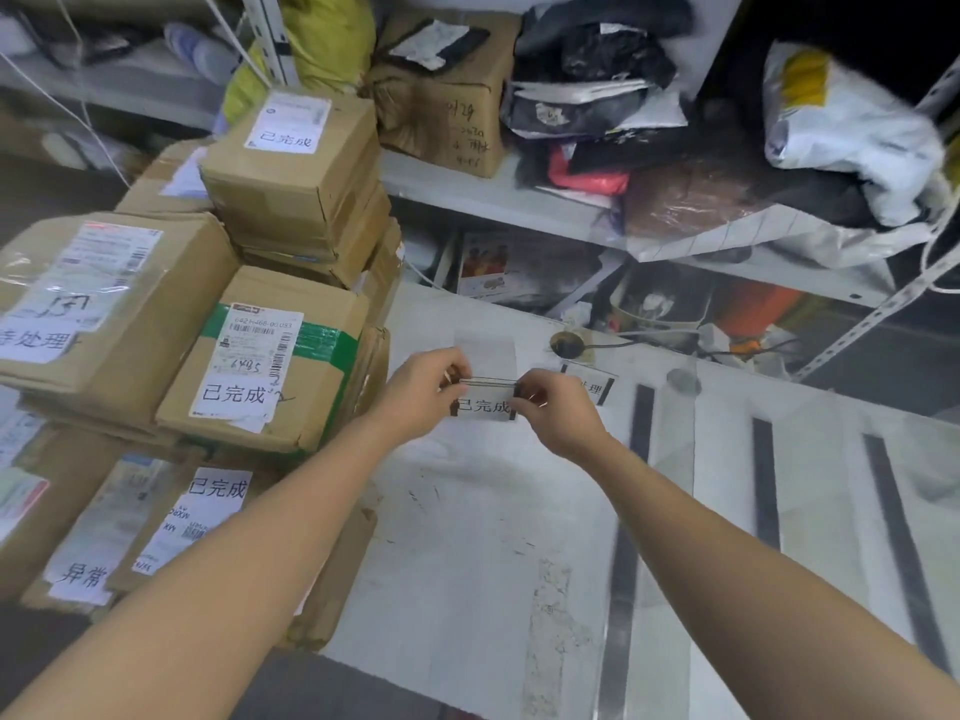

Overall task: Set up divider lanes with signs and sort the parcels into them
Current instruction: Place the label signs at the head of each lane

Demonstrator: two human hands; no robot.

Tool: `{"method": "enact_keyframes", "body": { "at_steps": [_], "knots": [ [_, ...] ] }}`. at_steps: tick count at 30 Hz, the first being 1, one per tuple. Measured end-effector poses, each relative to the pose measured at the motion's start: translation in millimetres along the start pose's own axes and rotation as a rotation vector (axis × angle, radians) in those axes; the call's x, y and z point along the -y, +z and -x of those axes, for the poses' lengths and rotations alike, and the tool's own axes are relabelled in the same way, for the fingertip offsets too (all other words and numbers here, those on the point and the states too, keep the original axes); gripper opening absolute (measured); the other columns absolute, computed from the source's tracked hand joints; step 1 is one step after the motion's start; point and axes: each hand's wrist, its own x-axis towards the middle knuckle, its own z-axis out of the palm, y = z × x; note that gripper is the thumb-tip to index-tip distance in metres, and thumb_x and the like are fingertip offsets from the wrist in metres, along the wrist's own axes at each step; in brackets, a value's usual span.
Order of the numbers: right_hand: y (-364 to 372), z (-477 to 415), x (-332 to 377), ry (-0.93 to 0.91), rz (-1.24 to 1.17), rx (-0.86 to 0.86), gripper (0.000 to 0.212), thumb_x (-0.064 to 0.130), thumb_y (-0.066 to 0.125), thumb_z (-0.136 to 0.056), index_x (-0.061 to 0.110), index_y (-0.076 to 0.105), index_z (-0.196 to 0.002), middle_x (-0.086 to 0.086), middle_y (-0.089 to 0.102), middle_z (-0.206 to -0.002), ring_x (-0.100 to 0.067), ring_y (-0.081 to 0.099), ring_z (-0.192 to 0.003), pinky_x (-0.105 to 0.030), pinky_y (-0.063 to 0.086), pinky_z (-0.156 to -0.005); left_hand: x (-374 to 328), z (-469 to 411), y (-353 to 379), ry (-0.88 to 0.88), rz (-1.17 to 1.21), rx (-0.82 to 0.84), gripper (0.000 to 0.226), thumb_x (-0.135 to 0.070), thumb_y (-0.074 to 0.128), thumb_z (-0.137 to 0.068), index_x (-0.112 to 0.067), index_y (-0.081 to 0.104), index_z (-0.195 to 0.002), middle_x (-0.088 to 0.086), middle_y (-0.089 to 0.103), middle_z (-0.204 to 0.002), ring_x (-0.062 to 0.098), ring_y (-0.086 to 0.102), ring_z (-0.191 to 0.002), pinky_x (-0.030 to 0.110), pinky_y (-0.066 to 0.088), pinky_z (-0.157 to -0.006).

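Observation:
Both my hands hold a small white sign [485, 406] with black characters, in a clear stand, over the white table [467, 511]. My left hand [423, 394] pinches its left end and my right hand [553, 407] pinches its right end. A second sign [592, 389] stands just behind my right hand, partly hidden. Clear divider panels with dark edges [769, 480] stand in rows on the right of the table. Brown cardboard parcels with white labels [270, 356] are stacked on the left, one on top [296, 174].
A grey shelf [519, 200] runs behind the table, loaded with a taped box [447, 96], dark bags and a white sack [852, 132]. A cable hole [566, 345] with a cord sits at the table's back edge. More clutter lies under the shelf.

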Motion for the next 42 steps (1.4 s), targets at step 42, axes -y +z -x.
{"method": "enact_keyframes", "body": {
  "at_steps": [42],
  "knots": [
    [-376, 263, -265, 0.129, -0.063, -0.375, 0.018, 0.009, 0.074, -0.088, 0.021, 0.061, -0.085, -0.001, 0.068, -0.086, -0.012, 0.059, -0.074, -0.014, 0.042, -0.062, -358, -23, 192, 0.129, -0.025, 0.185, 0.020, -0.014, 0.088, -0.070, -0.014, 0.068, -0.075, 0.002, 0.065, -0.070, 0.007, 0.050, -0.056, 0.026, 0.050, -0.060]
  ]
}}
